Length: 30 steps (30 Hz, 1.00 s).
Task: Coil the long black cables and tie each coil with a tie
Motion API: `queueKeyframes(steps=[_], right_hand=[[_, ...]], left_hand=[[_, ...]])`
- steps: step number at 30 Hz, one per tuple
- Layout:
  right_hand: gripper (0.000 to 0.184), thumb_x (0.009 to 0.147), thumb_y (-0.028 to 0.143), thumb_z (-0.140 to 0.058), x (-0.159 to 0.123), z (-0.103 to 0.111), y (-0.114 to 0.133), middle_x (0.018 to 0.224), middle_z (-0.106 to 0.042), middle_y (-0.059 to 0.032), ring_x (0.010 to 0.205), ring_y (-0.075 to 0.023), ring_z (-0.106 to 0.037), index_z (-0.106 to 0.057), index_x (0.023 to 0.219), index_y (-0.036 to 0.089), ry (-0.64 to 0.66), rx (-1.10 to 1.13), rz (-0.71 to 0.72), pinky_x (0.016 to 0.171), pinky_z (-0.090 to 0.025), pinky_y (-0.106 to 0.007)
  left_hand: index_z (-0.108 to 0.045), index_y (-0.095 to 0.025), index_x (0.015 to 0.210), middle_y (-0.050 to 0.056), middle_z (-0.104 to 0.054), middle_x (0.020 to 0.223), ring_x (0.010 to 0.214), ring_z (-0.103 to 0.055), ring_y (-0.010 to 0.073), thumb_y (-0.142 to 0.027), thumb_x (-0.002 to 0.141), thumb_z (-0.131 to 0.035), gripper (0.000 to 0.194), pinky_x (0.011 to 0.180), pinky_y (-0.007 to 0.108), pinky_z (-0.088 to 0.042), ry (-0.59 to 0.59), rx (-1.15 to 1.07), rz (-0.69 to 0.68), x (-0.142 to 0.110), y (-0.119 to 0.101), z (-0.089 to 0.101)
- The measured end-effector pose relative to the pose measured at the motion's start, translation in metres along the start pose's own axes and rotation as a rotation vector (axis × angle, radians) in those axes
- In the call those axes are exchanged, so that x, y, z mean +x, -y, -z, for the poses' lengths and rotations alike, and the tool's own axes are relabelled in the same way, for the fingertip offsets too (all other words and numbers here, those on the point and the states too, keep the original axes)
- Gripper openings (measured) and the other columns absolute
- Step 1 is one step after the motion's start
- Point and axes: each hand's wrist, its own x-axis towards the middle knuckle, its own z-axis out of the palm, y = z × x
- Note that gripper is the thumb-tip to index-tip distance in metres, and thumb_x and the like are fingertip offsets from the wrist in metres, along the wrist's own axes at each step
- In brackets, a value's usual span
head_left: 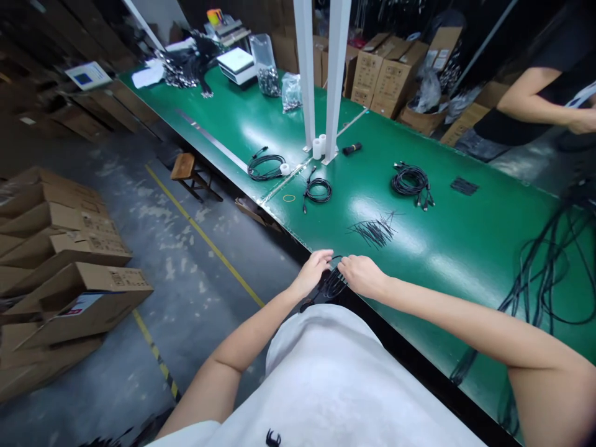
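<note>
Black cable coil [332, 285] gathered at the edge of the green surface [447, 230]

From here I see the person bent close over the work, the coil held between both hands just in front of the white shirt [335, 366] – probably so that its loops stay together where the eyes can follow them. The right hand [362, 275] has its fingers bunched narrow on the coil's upper strands, and they look closed on it. The left hand [315, 272] sits on the other side, fingers curved and a little apart (whether they grip or merely steady the loops, I cannot tell). So the coil lies between the two sets of fingers, mostly below them, with its lower loops hanging toward the shirt.

Just beyond the hands is a scatter of thin black ties [374, 231], perhaps laid there to be within easy reach. Farther off, a small wound cable [318, 190] lies flat near a yellow band [289, 198]. Loose cables [524, 282] sprawl beyond the right forearm – set aside, I would guess, to leave working room.
</note>
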Motion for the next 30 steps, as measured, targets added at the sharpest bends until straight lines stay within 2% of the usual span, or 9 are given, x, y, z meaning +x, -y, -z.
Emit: queueKeyframes(steps=[2,5,10,14,17,21,23,26,30], right_hand=[[0.024,0.09,0.008,-0.039,0.0,0.001,-0.005,0.091,-0.064,-0.0135,0.081,-0.0212,-0.057,-0.063,0.093,0.01,-0.021,-0.008,0.026,0.065,-0.032,-0.033],[0.023,0.09,0.009,-0.04,-0.001,0.0,-0.007,0.092,-0.064,-0.0136,0.086,-0.0225,-0.059,-0.063,0.093,0.01,-0.049,-0.041,0.096,0.068,-0.034,-0.033],[0.022,0.088,0.01,-0.043,0.0,-0.014,-0.014,0.095,-0.065,-0.0124,0.087,-0.0235,-0.06,-0.064,0.094,0.011,-0.051,-0.079,0.167,0.07,-0.035,-0.035],[0.021,0.088,0.01,-0.044,0.007,-0.022,-0.035,0.093,-0.066,-0.0123,0.085,-0.0223,-0.061,-0.064,0.092,0.011,0.005,-0.057,0.065,0.068,-0.034,-0.033],[0.021,0.09,0.013,-0.045,0.014,-0.024,-0.052,0.091,-0.066,-0.0121,0.084,-0.0221,-0.061,-0.065,0.091,0.011,0.068,-0.046,-0.085,0.066,-0.033,-0.032],[0.02,0.087,0.009,-0.046,0.014,-0.027,-0.058,0.091,-0.066,-0.0128,0.085,-0.0224,-0.061,-0.066,0.09,0.01,0.123,-0.089,-0.067,0.066,-0.031,-0.033],[0.021,0.087,0.006,-0.046,0.01,-0.029,-0.053,0.09,-0.065,-0.0132,0.085,-0.0227,-0.059,-0.066,0.09,0.01,0.098,-0.132,0.005,0.066,-0.031,-0.034],[0.025,0.089,0.006,-0.042,0.007,-0.028,-0.043,0.089,-0.064,-0.0138,0.083,-0.0229,-0.057,-0.066,0.092,0.01,0.021,-0.199,0.111,0.066,-0.03,-0.035],[0.029,0.09,0.007,-0.038,0.01,-0.027,-0.045,0.087,-0.062,-0.0147,0.082,-0.0237,-0.055,-0.067,0.091,0.009,0.006,-0.244,0.147,0.065,-0.03,-0.036]], left_hand=[[-0.053,-0.021,0.136,0.01,-0.044,0.151,0.143,-0.034,0.0227,-0.006,0.079,-0.04,0.06,0.118,0.046,-0.03,0.066,0.29,-0.214,0.008,-0.007,0.011],[-0.047,-0.02,0.142,0.009,-0.029,0.16,0.152,-0.012,0.0244,0.001,0.072,-0.04,0.074,0.123,0.048,-0.018,0.39,0.611,-0.371,0.024,-0.017,0.022],[-0.036,-0.015,0.148,0.014,-0.03,0.159,0.151,-0.016,0.0297,-0.007,0.072,-0.056,0.079,0.12,0.045,-0.025,0.653,0.802,-0.377,0.055,-0.018,0.017],[-0.064,-0.01,0.112,0.018,-0.058,0.127,0.13,-0.045,0.0344,-0.025,0.078,-0.067,0.038,0.11,0.046,-0.035,0.439,1.061,-0.378,0.064,-0.011,-0.009],[-0.066,-0.008,0.1,0.02,-0.059,0.11,0.11,-0.056,0.034,-0.039,0.086,-0.062,0.035,0.092,0.044,-0.045,0.168,1.123,-0.233,0.051,-0.008,-0.029],[-0.067,-0.017,0.102,0.009,-0.066,0.105,0.093,-0.065,0.0222,-0.036,0.092,-0.054,0.025,0.084,0.033,-0.049,0.44,0.851,-0.178,0.03,-0.008,-0.026],[-0.065,-0.019,0.112,0.009,-0.066,0.116,0.11,-0.062,0.0235,-0.029,0.092,-0.055,0.025,0.095,0.033,-0.046,0.346,0.846,-0.254,0.03,-0.009,-0.015],[-0.048,-0.017,0.136,0.017,-0.046,0.147,0.142,-0.035,0.0298,-0.029,0.084,-0.066,0.056,0.113,0.045,-0.03,0.057,1.004,-0.41,0.045,-0.008,-0.005],[-0.061,-0.012,0.115,0.02,-0.061,0.124,0.128,-0.048,0.0336,-0.029,0.085,-0.064,0.035,0.108,0.05,-0.032,0.11,1.174,-0.29,0.057,-0.005,-0.024]])
